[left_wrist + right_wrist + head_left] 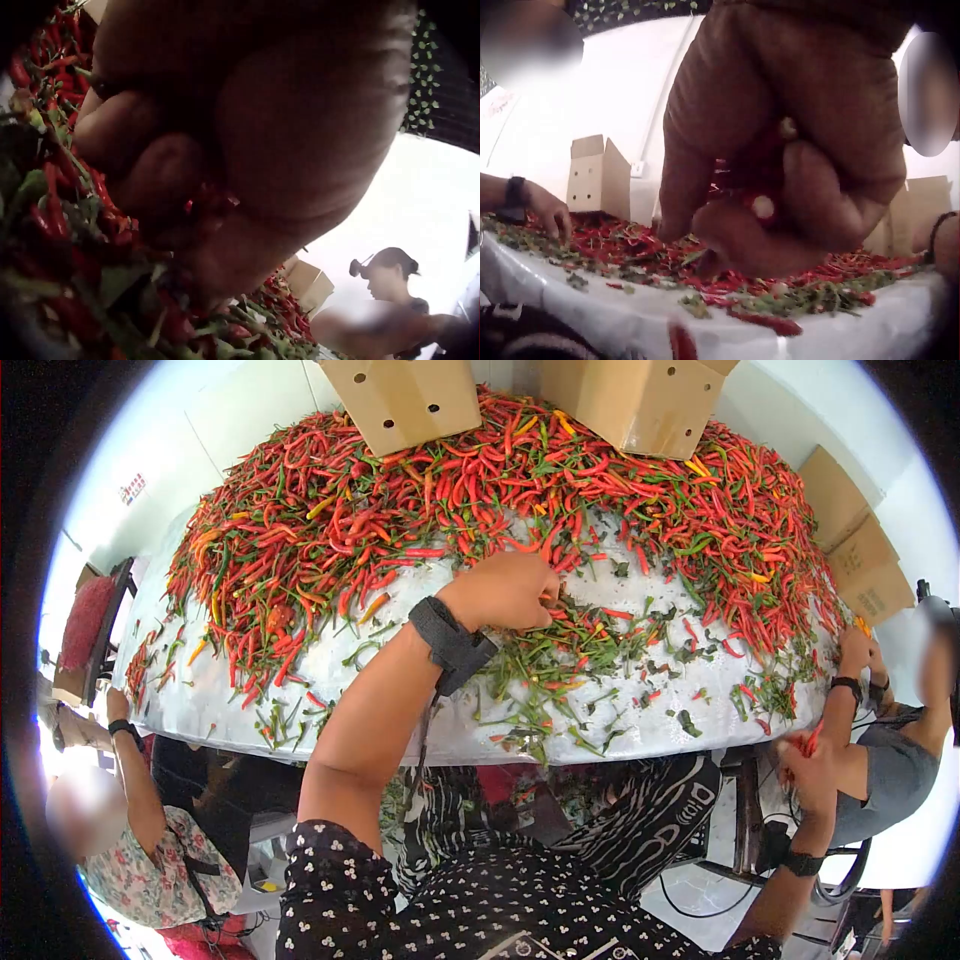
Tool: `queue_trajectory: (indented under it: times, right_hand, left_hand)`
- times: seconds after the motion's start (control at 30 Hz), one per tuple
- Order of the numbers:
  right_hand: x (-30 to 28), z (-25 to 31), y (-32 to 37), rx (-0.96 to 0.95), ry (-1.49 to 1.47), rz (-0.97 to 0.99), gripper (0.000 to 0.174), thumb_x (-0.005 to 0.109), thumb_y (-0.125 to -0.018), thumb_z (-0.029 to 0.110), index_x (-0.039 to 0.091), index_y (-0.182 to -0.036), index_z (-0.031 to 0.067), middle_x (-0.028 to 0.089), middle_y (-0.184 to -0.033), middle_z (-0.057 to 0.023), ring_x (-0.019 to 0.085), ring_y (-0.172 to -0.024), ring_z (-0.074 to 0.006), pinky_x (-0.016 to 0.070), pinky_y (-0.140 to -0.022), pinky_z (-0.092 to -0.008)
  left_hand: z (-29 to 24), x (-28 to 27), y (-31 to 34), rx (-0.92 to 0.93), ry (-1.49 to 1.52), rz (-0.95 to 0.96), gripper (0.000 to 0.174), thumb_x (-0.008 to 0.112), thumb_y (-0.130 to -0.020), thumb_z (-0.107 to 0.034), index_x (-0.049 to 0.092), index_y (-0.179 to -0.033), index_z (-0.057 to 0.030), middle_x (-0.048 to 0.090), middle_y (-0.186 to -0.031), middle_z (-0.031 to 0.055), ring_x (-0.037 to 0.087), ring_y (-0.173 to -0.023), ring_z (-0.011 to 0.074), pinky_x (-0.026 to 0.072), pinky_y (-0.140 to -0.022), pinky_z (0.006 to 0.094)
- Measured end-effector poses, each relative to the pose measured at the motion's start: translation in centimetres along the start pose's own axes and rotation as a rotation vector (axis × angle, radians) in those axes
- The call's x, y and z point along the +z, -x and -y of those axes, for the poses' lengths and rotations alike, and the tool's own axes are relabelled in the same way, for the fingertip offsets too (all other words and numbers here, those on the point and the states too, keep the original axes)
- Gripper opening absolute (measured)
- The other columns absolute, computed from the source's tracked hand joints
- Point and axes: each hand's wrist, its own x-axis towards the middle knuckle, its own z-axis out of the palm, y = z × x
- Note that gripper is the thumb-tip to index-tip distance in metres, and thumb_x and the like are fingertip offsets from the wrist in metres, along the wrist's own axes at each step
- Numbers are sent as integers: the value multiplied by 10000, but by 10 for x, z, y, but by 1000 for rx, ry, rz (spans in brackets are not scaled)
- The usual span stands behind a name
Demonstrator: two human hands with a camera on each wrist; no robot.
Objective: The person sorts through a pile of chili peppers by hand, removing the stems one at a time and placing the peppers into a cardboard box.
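Note:
My left hand (505, 590) reaches over the table with its fingers curled down at a pile of green stems and leaves (560, 650). In the left wrist view, bits of red chilli pepper (189, 205) show between those curled fingers; most of what they hold is hidden. My right hand (808, 770) is off the table's front edge at the right, gripping a few red chilli peppers (812, 740). Seen from the right wrist, pale stemless ends of chilli peppers (763, 207) poke out between the fingers and palm.
A large heap of red chillies (300, 510) covers the back of the pale table (400, 710). Two cardboard boxes, one left (405, 405) and one right (640, 410), stand on it. People sit at the left (150, 840) and right (890, 770). Loose stems and chillies lie near the front edge.

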Motion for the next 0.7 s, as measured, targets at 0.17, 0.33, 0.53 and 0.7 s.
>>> queue_trajectory:
  times: [0.17, 0.33, 0.53, 0.7]
  right_hand:
    - [40, 55, -15, -295, -677, -9, 111, 515, -823, 102, 532, -866, 1, 374, -540, 30, 337, -430, -48, 258, -370, -201]
    - [96, 132, -42, -412, -964, 435, 160, 520, -842, 111, 540, -926, -24, 374, -530, 7, 346, -417, -75, 242, -368, -213]
    - [162, 152, -79, -319, -978, 567, 127, 558, -813, 79, 541, -888, -21, 482, -590, -38, 406, -428, -94, 277, -362, -205]
    - [176, 145, -107, -176, -1083, 568, 119, 588, -796, 89, 562, -874, 3, 508, -601, -34, 448, -417, -111, 265, -352, -206]
  left_hand:
    - [-1, -9, 4, 35, 129, 94, 201, 611, -726, -202, 627, -843, -39, 598, -722, 88, 567, -627, 175, 455, -608, 319]
    - [-6, -33, 14, -143, 621, 65, 228, 529, -851, -232, 634, -915, -40, 520, -675, -51, 468, -581, 39, 396, -500, 211]
    - [-4, -36, 12, -250, 957, -46, 182, 520, -860, -177, 612, -945, -45, 506, -676, -61, 436, -567, 18, 348, -459, 186]
    - [3, -37, 11, -286, 1142, -65, 169, 570, -823, -118, 594, -972, -41, 518, -714, -60, 422, -551, 6, 337, -460, 179]
